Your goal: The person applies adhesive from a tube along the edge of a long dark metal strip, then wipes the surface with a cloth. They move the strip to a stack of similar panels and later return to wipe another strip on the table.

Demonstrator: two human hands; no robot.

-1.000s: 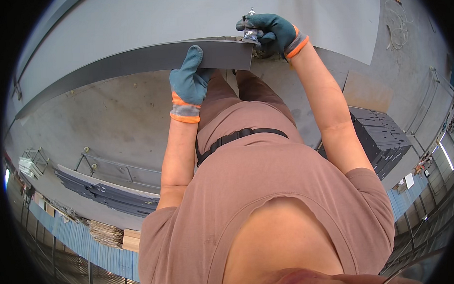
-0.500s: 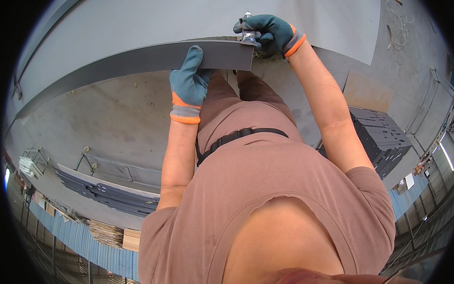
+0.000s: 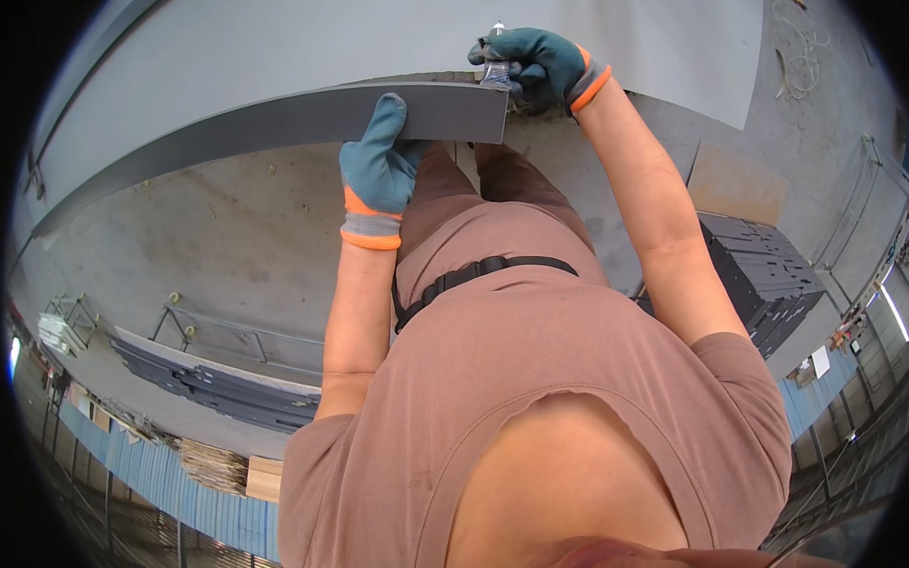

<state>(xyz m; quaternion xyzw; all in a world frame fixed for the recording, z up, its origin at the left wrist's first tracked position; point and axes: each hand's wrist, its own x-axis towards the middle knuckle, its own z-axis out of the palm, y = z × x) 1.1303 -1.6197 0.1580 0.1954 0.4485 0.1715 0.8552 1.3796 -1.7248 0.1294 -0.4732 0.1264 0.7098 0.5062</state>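
Just now, can notice only a small change: holding a long, flat, dark grey strip (image 3: 454, 112) with the teal-gloved, orange-cuffed left hand (image 3: 379, 171), and with the strip's right end slightly lower than half a second ago. Judge from this a fine adjusting, not a new step. On the strip, clamping with left thumb (image 3: 388, 112) in front and other fingers mostly hidden behind. With bent fingers (image 3: 532, 73) of the right hand (image 3: 550, 60), gloved alike, gripping a small, shiny, silver tool (image 3: 495, 74) at the strip's upper right corner; cannot tell if touching. Just beyond, see a wide, light grey, flat sheet (image 3: 316, 38); farther right, on the concrete floor (image 3: 252, 211), a thin, pale, looped cable (image 3: 800, 77); beside the right arm (image 3: 663, 222), a stack of dark grey panels (image 3: 760, 278). As hindrance, find mainly the right hand itself, covering part of the tool.
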